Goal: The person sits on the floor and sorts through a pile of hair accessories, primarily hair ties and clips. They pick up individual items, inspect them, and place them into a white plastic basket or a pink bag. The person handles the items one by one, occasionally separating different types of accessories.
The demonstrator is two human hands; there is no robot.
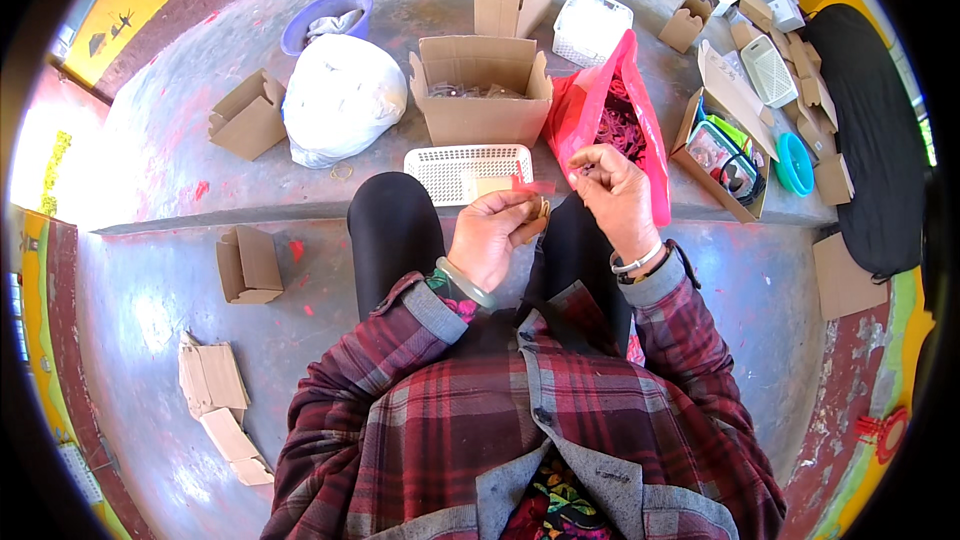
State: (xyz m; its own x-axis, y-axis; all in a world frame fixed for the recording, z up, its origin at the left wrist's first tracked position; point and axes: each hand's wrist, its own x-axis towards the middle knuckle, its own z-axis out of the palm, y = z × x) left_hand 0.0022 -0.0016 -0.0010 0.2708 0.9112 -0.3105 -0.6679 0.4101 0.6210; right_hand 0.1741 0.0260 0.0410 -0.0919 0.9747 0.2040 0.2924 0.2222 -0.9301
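Note:
My left hand (486, 240) is closed, thumb and fingers pinching a small tan piece (541, 216) that looks like card. A reddish see-through strip (537, 187) sticks out at its fingertips. To the right, my right hand (618, 202) pinches something small and dark, too small to make out, beside the open red bag (655, 158). Pink-and-dark stringy pieces (622, 120) fill that bag. In front of my knees lies a white plastic basket (418, 176) with a tan piece inside. Behind it stands an open cardboard box (478, 125) holding clear plastic-looking items.
A stuffed white bag (345, 100) and a purple basin (294, 35) stand left on the raised ledge. Farther back are another filled box (497, 12) and a white basket (588, 43). Right are a box of mixed items (690, 120) and a turquoise basin (795, 164). Flattened cardboard (212, 378) lies lower left.

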